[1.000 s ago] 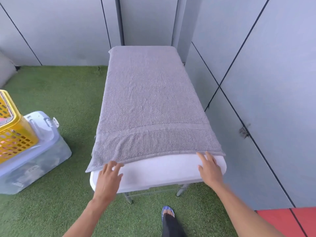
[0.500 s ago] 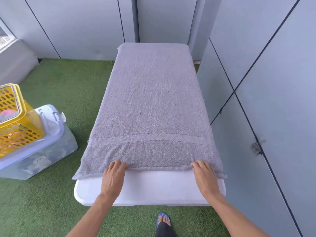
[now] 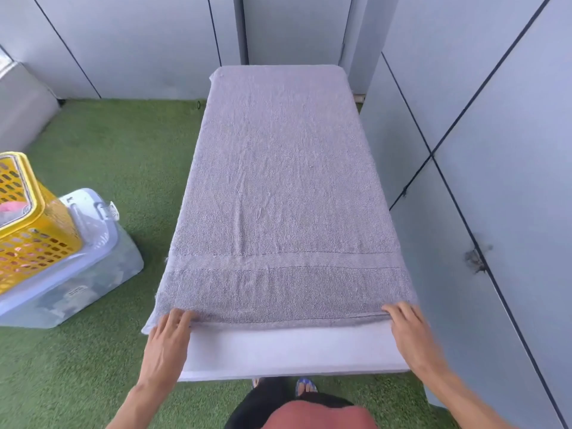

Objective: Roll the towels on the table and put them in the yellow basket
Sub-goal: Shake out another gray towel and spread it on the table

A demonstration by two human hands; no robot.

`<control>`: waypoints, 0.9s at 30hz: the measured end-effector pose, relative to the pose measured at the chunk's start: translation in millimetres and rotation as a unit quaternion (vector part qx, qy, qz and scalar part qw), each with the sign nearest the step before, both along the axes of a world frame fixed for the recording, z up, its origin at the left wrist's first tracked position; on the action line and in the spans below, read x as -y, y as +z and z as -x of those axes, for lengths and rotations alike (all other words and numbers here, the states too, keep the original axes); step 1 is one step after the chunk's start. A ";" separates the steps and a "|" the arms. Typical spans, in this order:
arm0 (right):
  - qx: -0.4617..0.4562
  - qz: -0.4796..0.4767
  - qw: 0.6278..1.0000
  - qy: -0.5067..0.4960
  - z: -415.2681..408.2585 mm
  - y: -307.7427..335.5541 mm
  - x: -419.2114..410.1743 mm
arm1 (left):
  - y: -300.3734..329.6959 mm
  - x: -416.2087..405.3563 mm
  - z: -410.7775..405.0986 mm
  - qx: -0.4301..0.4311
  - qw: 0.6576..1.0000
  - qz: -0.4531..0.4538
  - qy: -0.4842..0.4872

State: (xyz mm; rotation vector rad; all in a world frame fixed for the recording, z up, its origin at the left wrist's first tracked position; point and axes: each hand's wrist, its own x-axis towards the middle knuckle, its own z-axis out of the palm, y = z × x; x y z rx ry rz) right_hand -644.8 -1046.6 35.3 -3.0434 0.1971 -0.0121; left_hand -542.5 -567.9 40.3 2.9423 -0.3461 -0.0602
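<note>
A large grey towel (image 3: 284, 187) lies flat along the white table (image 3: 288, 351), covering it except for a bare strip at the near end. My left hand (image 3: 168, 339) rests with straight fingers on the towel's near hem at its left corner. My right hand (image 3: 408, 332) lies the same way on the hem at the right corner. The yellow basket (image 3: 34, 233) stands at the far left on a clear bin, with something pink inside it.
The clear lidded storage bin (image 3: 86, 274) sits on green artificial grass left of the table. Grey panel walls (image 3: 495, 181) run close along the table's right side and behind its far end. My feet show under the near table edge.
Both hands have slid outward along the near hem toward the towel's corners. The camera has moved closer over the table.
</note>
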 end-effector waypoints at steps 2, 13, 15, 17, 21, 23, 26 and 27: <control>-0.021 0.000 0.999 -0.030 0.6 -0.5 1.5 | 2.1 -6.5 -5.0 0.003 1.000 -0.003 0.001; -0.087 0.056 0.993 -0.060 -40.0 23.4 -15.3 | 15.1 -10.4 -35.9 -0.088 0.988 0.111 0.068; -0.116 0.077 0.989 -0.052 -43.2 24.5 -15.0 | 19.0 -11.3 -43.5 -0.105 0.986 0.114 0.065; -0.128 0.090 0.986 -0.052 -43.8 25.7 -17.2 | 19.9 -12.8 -45.6 -0.114 0.985 0.115 0.055; -0.100 0.098 0.988 -0.062 -36.1 25.4 -17.2 | 14.8 -23.2 -42.2 -0.132 0.983 0.121 0.028; -0.071 0.079 0.993 -0.050 -25.4 25.6 -13.6 | 13.1 -28.5 -37.2 -0.118 0.985 0.126 0.018; -0.047 0.003 0.999 -0.025 -9.3 22.3 3.4 | 13.9 -34.7 -26.4 -0.105 0.986 0.128 0.028; -0.061 -0.031 0.997 -0.028 -7.3 22.7 11.7 | 14.8 -37.2 -24.0 -0.110 0.986 0.123 0.034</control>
